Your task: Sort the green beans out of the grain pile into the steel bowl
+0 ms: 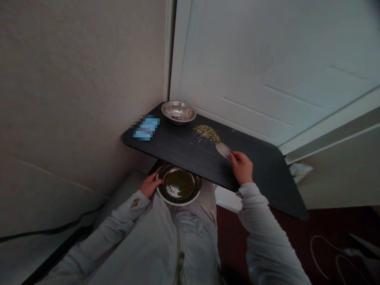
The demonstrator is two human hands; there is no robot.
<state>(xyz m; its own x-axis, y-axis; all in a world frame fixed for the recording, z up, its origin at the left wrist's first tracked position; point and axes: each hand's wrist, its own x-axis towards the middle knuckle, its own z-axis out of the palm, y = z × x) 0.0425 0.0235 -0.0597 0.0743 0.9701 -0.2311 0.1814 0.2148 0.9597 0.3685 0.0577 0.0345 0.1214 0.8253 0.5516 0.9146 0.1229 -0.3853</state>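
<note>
My left hand [150, 185] grips the left rim of a metal bowl [197, 192] on my lap, thumb over the edge. Inside the bowl lie many small green beans [181, 182] with a few pale grains. Over the dark table, my right hand [242, 166] has thumb and forefinger pinched together. A whitish, roughly oval patch [222, 150] lies right at these fingertips; whether it is a heap of grains or a flat object is unclear. What the fingers hold cannot be made out. Touching the patch's far side is a spread pile of mixed green and pale grains [207, 133].
On the dark tabletop [172, 143] stands a second metal bowl [179, 113] at the back. A phone-like thing with a blurred blue screen [146, 128] lies at the left. A white door [231, 83] borders the back, a wall the left. White cables [319, 238] lie on the red floor.
</note>
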